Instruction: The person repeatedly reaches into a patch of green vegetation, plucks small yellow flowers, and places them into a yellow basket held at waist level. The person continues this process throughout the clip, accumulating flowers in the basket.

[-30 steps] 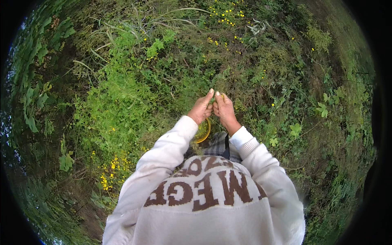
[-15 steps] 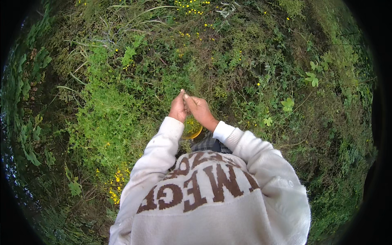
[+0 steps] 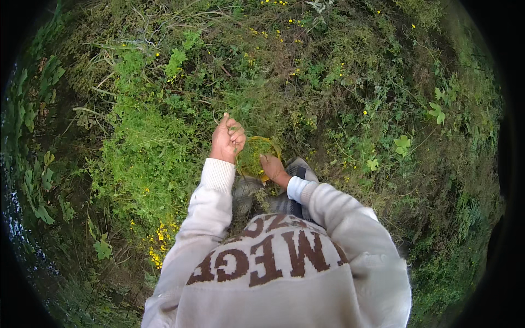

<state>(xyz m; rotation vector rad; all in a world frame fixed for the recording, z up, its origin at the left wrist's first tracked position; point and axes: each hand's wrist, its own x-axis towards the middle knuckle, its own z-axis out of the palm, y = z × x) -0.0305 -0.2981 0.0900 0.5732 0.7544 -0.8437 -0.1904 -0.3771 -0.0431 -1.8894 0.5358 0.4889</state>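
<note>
My left hand [image 3: 227, 141] is closed, its fingers curled around thin green plant stems that show only faintly. Just to its right is a round yellow-rimmed container [image 3: 267, 138], partly hidden by green sprigs and by my hands. Small yellow flower heads show inside it. Over the container's right side is my right hand [image 3: 274, 168], lower and nearer to me than the left. Its thumb and fingers are drawn together, and what they hold, if anything, is too small to make out.
Dense green plants [image 3: 139, 136] grow on the left, with a cluster of yellow flowers [image 3: 161, 238] near my left sleeve. Dry brownish growth and broad-leaved plants [image 3: 402, 145] stand to the right. My trousers [image 3: 281, 203] show below the container.
My hands were together in front of me and have come apart. The left has moved left; the right has dropped down to the container, which shows more now.
</note>
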